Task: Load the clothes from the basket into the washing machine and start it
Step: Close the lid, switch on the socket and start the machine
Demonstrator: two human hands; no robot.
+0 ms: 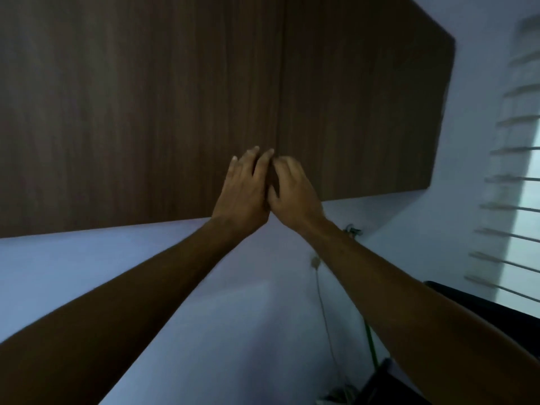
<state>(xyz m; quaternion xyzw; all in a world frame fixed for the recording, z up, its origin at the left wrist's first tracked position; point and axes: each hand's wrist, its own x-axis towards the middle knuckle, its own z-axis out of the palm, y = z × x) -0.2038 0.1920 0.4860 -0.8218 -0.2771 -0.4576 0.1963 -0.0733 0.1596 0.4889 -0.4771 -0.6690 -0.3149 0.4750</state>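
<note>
Left hand (244,188) and right hand (292,190), fingers loosely spread, touch side by side at the dark wood-grain wall cupboard's (175,97) door seam at 12 o'clock, apparently about to pull it open, with basket and washing machine out of view.

Your left hand (244,190) and right hand (292,191) meet side by side before the wall cabinet (175,97), with the window (520,176) at your right.

The wooden wall cabinet (175,97) is running off the top and left edges; the right hand (292,188) is blurring at the fingertips.
</note>
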